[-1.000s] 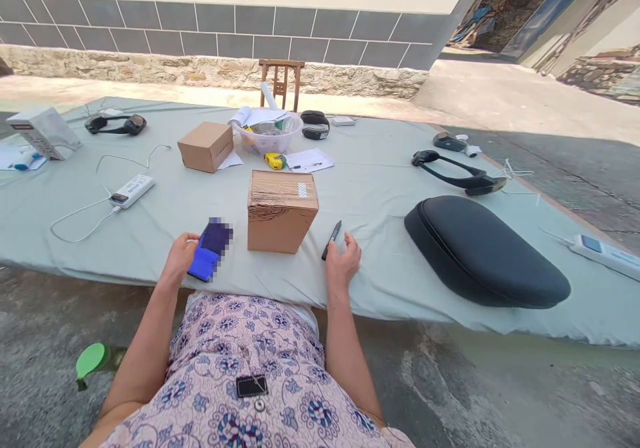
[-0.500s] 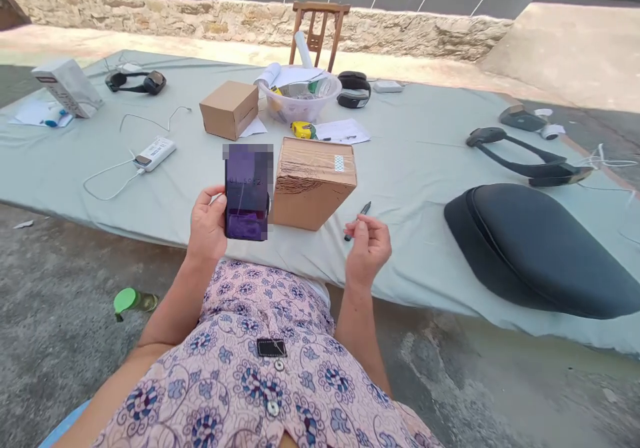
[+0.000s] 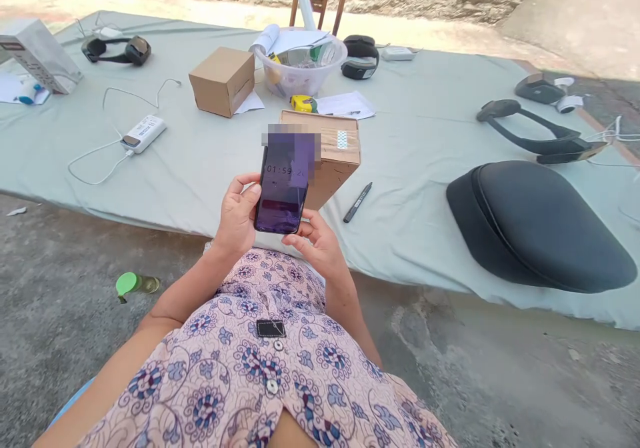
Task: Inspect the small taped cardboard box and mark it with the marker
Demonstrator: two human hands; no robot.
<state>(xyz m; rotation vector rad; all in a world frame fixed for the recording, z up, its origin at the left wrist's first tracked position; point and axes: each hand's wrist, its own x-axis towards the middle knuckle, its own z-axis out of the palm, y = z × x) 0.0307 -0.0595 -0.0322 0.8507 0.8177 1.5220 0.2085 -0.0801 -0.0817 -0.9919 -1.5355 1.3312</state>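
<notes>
My left hand [image 3: 239, 216] is closed on the left edge of a smartphone [image 3: 281, 191], held upright and slightly tilted. Its dark purple screen shows timer digits, with a blurred patch over the top. My right hand [image 3: 319, 243] grips the phone's lower right corner, fingers partly behind it and thumb low in front. Just behind the phone stands a cardboard box [image 3: 320, 128] with a checked label on top, its front partly hidden. A black marker [image 3: 358, 203] lies on the cloth to the right of my right hand.
A smaller cardboard box [image 3: 223, 78], a plastic basin [image 3: 300, 75] of papers and tools, and a yellow tape measure [image 3: 303, 104] stand farther back. A black cushion [image 3: 545, 225] and headsets lie right. A power bank [image 3: 144, 133] with a cable is left. A green-lidded bottle [image 3: 131, 284] is on the ground.
The phone has moved right, in front of the large box, and tilted. My right hand has left the marker's side and come to the phone's lower corner. The view has tipped downward.
</notes>
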